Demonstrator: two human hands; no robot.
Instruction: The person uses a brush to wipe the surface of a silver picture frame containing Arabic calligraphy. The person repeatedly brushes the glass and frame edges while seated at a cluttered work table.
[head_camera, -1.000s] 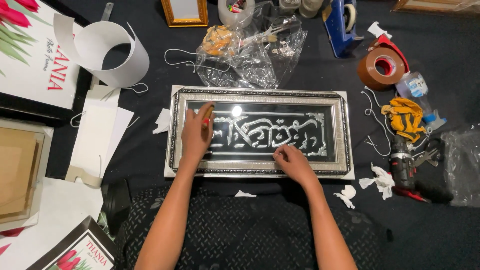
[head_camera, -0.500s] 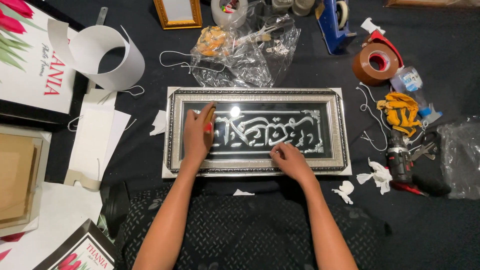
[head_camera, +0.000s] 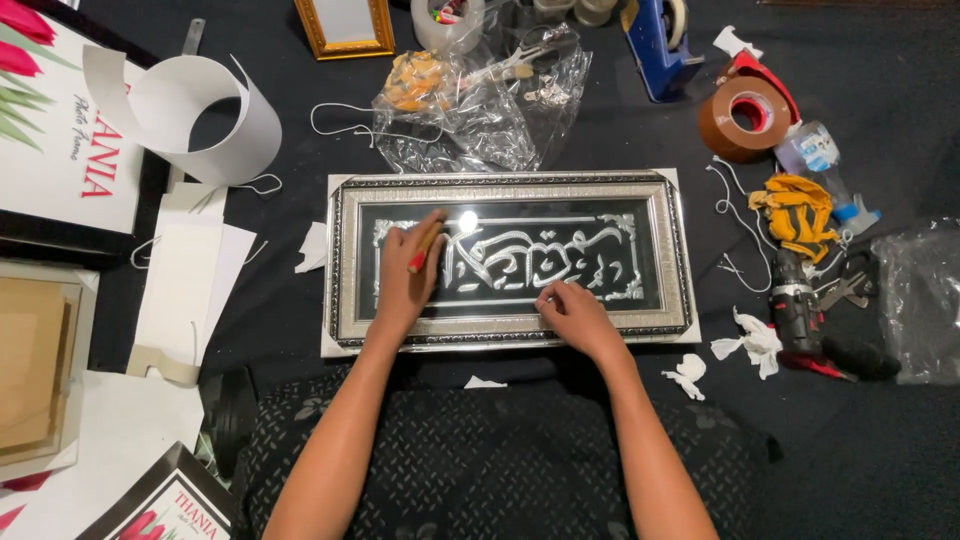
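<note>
I see a dark cloth surface (head_camera: 880, 60) crowded with framing gear. Biggest item: a long rectangular picture frame (head_camera: 510, 186), silver ornate moulding, glass front over silver raised script on black, lying flat at the centre toward the near edge. My left hand (head_camera: 408, 272) rests on the left part of the glass, fingers curled around a small red-tipped tool (head_camera: 424, 250), a closed grip. My right hand (head_camera: 572, 312) lies on the lower rail of the frame, fingers bent, pressing down; I see nothing held in it.

At the far edge, a crumpled clear plastic bag (head_camera: 470, 110) holds small metal hardware and an orange bundle. Left edge: white printed box (head_camera: 60, 150) with red flowers, a curled white card strip (head_camera: 195, 105), flat white card pieces (head_camera: 190, 290), and a brown cardboard tray (head_camera: 35, 365).

Far right corner: brown tape roll (head_camera: 738, 120), blue tape dispenser (head_camera: 655, 50). Right edge: yellow cloth (head_camera: 800, 212), red-black drill (head_camera: 800, 320), another clear bag (head_camera: 920, 300), crumpled white paper scraps (head_camera: 750, 342). Small gold frame (head_camera: 345, 28) at the far edge.
</note>
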